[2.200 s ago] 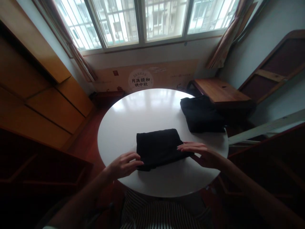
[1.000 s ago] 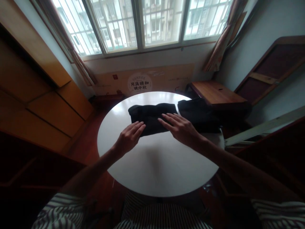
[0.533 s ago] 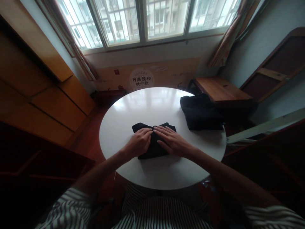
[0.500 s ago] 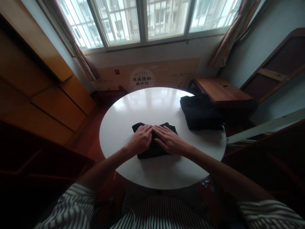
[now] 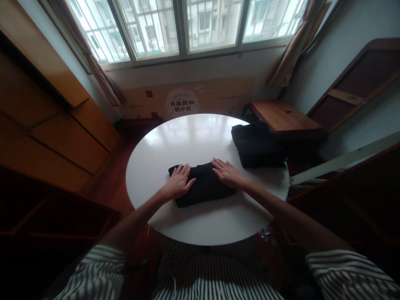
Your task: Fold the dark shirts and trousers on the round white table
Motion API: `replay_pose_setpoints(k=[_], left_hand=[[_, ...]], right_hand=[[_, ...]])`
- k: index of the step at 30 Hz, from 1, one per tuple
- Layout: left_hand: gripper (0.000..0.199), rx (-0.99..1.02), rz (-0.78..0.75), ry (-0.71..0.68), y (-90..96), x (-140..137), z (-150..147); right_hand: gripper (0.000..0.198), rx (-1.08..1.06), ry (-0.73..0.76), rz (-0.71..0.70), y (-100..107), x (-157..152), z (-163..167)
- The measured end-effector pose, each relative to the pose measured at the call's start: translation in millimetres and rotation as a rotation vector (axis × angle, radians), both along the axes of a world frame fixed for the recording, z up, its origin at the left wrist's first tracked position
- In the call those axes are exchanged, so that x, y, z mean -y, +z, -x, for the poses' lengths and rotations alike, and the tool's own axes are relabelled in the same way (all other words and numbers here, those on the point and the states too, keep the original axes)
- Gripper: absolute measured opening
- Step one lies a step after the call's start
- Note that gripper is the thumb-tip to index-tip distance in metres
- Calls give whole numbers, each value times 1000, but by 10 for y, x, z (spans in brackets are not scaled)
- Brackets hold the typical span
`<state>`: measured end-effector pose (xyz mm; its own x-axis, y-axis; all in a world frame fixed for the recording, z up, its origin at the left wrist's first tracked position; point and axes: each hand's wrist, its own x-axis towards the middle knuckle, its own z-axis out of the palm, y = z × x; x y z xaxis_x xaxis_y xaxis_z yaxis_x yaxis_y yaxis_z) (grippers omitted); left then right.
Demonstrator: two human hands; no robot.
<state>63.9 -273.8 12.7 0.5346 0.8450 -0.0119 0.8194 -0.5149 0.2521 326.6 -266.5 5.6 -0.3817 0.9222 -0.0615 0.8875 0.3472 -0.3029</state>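
A folded black garment (image 5: 204, 185) lies on the white round table (image 5: 200, 227) in front of me; its exact kind I cannot make out. On its left part rests my left hand (image 5: 178, 182), palm down with the thumb held apart. My right hand (image 5: 228, 173) lies flat on the garment's right part, fingers stretched toward the far edge. Neither hand grips the cloth. Between the two hands the dark top of the garment shows smooth.
At the table's right edge lies a second folded black cloth item (image 5: 258, 146). Behind it stands a low wooden table (image 5: 286, 116). Wooden cabinets (image 5: 62, 139) line the left side, and a barred window (image 5: 187, 29) is at the back.
My hands were close together at the garment's middle. They have slid apart, left hand to the left and right hand to the right, and more of the cloth between them shows.
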Motion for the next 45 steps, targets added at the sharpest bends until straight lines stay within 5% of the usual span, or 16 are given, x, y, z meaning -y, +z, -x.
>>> replay_pose_setpoints(k=[9, 13, 17, 19, 21, 24, 27, 29, 33, 40, 45], left_hand=[[66, -69, -157, -233, 166, 729, -137], [65, -151, -143, -398, 154, 658, -7], [66, -82, -176, -515, 286, 324, 406], [64, 18, -263, -338, 319, 223, 670], [53, 214, -339, 1, 278, 195, 889], [43, 595, -57, 444, 115, 222, 1014], [55, 883, 478, 563, -22, 222, 879], [58, 975, 608, 520, -48, 198, 710], [66, 1065, 462, 442, 12, 187, 382], [80, 1225, 498, 141, 283, 278, 43], [82, 1304, 388, -22, 612, 77, -424]], right_hand=[[54, -190, 40, -188, 303, -39, 77], [73, -165, 156, -9, 503, -163, 245], [84, -54, 22, 212, 618, -241, 382], [75, -36, -41, 273, 601, -193, 413], [63, -98, -42, 377, 540, -96, 433], [53, -232, -19, 463, 420, 57, 481], [48, -295, -65, 384, 330, 130, 543], [43, -360, -88, 382, 295, 135, 565], [40, -549, -90, 439, 255, 147, 532], [56, -985, -235, 468, 239, 388, 431], [65, -1329, -360, 313, 512, 417, 195]])
